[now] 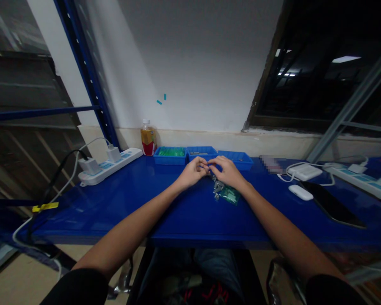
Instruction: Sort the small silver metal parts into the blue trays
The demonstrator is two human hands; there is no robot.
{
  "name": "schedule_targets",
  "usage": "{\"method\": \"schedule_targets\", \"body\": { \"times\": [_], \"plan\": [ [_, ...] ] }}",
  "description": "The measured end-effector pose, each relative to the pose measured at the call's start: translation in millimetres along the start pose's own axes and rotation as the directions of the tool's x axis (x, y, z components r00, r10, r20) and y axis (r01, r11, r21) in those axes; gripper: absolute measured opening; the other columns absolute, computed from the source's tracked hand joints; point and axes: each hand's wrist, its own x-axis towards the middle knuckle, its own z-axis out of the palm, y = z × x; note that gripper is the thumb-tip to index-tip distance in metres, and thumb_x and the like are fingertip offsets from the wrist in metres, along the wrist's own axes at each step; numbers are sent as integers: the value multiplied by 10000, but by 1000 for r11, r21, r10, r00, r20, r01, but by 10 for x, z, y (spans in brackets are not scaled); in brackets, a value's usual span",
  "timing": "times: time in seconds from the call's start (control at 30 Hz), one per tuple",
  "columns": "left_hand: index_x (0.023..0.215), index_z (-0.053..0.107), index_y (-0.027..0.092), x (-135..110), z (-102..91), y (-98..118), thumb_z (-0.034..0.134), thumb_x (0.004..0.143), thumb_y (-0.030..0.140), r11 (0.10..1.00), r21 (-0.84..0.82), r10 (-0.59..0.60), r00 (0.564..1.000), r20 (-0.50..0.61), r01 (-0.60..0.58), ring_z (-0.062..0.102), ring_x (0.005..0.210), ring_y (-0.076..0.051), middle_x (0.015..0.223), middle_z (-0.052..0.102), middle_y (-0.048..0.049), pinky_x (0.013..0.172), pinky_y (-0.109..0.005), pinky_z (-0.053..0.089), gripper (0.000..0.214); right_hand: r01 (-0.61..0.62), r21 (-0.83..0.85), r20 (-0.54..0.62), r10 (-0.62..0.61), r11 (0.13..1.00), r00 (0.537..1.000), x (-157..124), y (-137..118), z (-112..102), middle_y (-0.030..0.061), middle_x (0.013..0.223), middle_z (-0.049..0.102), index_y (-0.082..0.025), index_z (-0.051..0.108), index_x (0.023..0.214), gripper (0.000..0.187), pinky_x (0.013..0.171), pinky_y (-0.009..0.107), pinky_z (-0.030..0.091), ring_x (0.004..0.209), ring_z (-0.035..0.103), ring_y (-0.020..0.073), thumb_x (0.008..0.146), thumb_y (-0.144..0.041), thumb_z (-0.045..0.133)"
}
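Observation:
Both hands meet over the middle of the blue table [130, 212], fingertips nearly touching. My left hand [193, 173] is closed in a pinch, and my right hand [227, 171] pinches from the other side. Whatever sits between the fingers is too small and dim to name. Just below my right hand lie several small metallic pieces [218, 186], loose on the table. Beside them, close to my right wrist, is a green clear plastic bag [230, 195].
Three blue trays stand along the wall: one with green packets [171, 151], a middle tray [201, 150] and a right tray [246, 162]. A drink bottle [148, 140] and a power strip [127, 156] are left. A phone [333, 205] and a white case [301, 192] lie right.

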Motion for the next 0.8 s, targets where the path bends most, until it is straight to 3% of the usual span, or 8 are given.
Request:
{"method": "schedule_targets", "body": {
  "times": [0.17,0.4,0.5,0.67,0.8],
  "plan": [
    [968,483,156,9,-46,-5,704,726,281,981,-184,-78,991,-106,58,589,648,-94,746,641,7,638,-210,428,351,68,32,21,-69,997,997,-2,-67,10,55,850,631,-191,628,953,144,771,339,429,836,553,203,853,-206,525],
    [1041,457,165,3,4,0,747,704,338,971,-237,-70,986,-148,34,609,680,-98,816,629,-7,672,-230,454,477,45,16,17,-46,999,999,-1,-44,27,55,832,615,-194,600,863,94,770,338,423,834,552,205,873,-245,521],
    [1026,501,155,5,2,19,718,731,342,987,-158,-39,989,-141,17,608,711,-106,848,618,-25,685,-239,472,411,5,-1,3,-5,1000,1000,5,-53,40,60,830,614,-190,579,823,150,769,330,415,834,552,202,903,-236,460],
    [904,604,122,-14,12,50,687,743,267,984,162,88,993,-77,-75,562,664,-97,766,609,-18,635,-208,457,232,-32,-32,15,33,999,999,10,-21,68,58,767,597,-186,562,756,245,743,320,402,799,553,199,930,-248,401],
    [877,631,108,-13,10,38,608,801,317,963,261,97,987,-129,-61,572,648,-116,732,630,-33,612,-216,448,223,-39,-5,15,39,999,999,4,-15,57,60,800,609,-187,570,809,203,765,325,409,818,561,201,921,-247,411]
  ]
}}
